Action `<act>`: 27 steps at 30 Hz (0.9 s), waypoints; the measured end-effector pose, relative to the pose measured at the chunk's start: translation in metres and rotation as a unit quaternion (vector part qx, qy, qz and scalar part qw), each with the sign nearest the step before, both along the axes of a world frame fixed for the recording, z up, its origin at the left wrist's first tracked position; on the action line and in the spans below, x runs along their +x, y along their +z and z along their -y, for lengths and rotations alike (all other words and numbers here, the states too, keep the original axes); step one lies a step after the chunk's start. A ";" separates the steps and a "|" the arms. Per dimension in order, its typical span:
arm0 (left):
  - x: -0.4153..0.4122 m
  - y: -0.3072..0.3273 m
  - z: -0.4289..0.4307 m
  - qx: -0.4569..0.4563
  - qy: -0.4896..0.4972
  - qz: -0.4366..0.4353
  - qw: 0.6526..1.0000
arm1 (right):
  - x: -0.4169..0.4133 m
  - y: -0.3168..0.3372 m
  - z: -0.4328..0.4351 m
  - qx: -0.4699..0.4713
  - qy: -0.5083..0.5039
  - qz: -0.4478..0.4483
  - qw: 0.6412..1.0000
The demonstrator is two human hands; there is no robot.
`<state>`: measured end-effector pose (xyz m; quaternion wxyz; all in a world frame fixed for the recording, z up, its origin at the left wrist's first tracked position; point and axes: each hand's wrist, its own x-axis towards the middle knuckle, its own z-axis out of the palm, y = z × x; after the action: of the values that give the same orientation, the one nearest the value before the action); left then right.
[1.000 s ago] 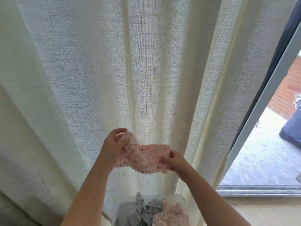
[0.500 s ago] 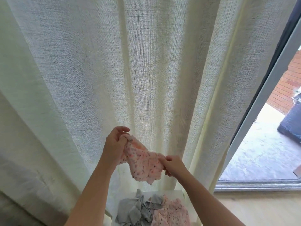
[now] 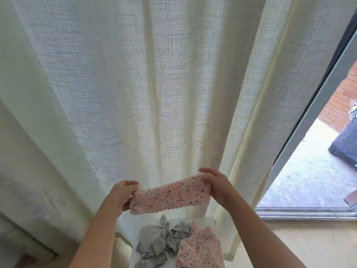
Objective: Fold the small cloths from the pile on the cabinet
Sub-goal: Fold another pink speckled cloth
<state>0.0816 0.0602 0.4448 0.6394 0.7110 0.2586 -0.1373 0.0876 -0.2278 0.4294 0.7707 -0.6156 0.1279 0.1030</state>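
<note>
A pink dotted cloth (image 3: 171, 194) is stretched in the air as a long folded band above the cabinet. My left hand (image 3: 120, 195) pinches its left end. At the higher right end, my right hand (image 3: 217, 185) pinches the cloth. Below them, on the white cabinet top (image 3: 133, 221), lies the pile: crumpled grey cloths (image 3: 156, 242) on the left and another pink dotted cloth (image 3: 200, 248) on the right.
A cream curtain (image 3: 154, 84) hangs close behind the hands and the cabinet. At the right, an open sliding door with a metal track (image 3: 307, 212) leads out to a concrete patio with a dark object (image 3: 345, 144).
The cloth hung bunched between my hands close together. Now my hands have moved apart and lower, and the cloth is pulled out into a flat band tilted up to the right.
</note>
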 end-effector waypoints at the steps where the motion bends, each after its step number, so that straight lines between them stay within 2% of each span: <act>1: -0.002 -0.001 0.000 -0.012 -0.001 -0.009 1.000 | -0.001 0.001 0.002 0.000 -0.003 -0.003 1.000; 8: -0.008 -0.013 -0.003 -0.065 -0.031 -0.019 0.997 | -0.005 -0.008 0.021 -0.080 -0.017 0.003 0.997; 15: -0.007 -0.018 0.006 -0.071 -0.076 -0.030 0.994 | -0.011 -0.003 0.027 -0.078 -0.014 0.038 0.996; 22: -0.006 -0.023 0.012 -0.150 -0.015 0.084 0.985 | -0.013 0.017 0.037 -0.151 0.033 0.072 0.985; 25: -0.004 -0.013 0.012 -0.124 -0.002 0.152 0.981 | -0.012 0.023 0.042 -0.157 0.024 0.073 0.985; 27: 0.000 -0.002 0.011 -0.055 -0.015 0.206 0.977 | -0.010 0.028 0.044 -0.169 0.016 0.082 0.982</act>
<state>0.0816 0.0495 0.4429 0.7150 0.6916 0.1022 -0.0113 0.0781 -0.2721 0.4572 0.6615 -0.7455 0.0701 0.0419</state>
